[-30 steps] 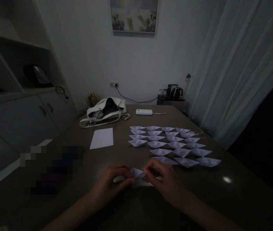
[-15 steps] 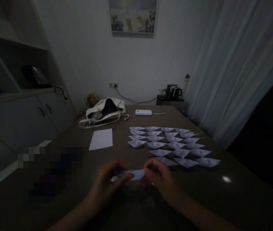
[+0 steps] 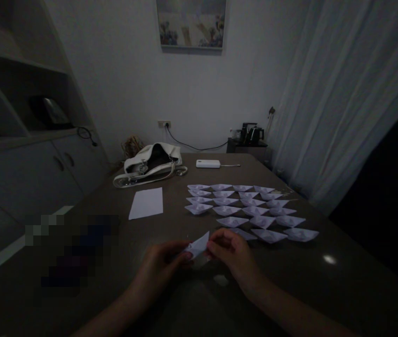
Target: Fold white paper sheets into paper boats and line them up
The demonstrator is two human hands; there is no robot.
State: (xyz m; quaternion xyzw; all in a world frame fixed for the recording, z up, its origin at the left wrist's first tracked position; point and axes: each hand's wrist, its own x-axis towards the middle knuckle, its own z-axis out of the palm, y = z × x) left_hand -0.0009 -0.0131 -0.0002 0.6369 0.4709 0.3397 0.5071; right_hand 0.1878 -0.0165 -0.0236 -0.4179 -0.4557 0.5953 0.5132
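Between my hands, just above the dark table, is a white folded paper boat [image 3: 199,245], tilted with its pointed right end up. My left hand [image 3: 162,264] pinches its left part between thumb and fingers, hiding that end. The bent fingers of my right hand [image 3: 236,257] close on the boat's right edge; the exact fingertip contact is hard to see in the dim light. Several finished paper boats [image 3: 226,210] stand in rows on the table beyond my right hand. A stack or sheet of white paper [image 3: 146,203] lies beyond my left hand.
On the far part of the table [image 3: 181,220] lie a white handbag [image 3: 153,161] and a white power bank [image 3: 208,164] with a short cable. A pixelated patch covers the table's left side. Cabinets stand at left; a curtain hangs at right.
The paper boat has turned from lying level to tilted, its right point now raised and more of its side showing. Both hands stay close together around it; the view has shifted slightly.
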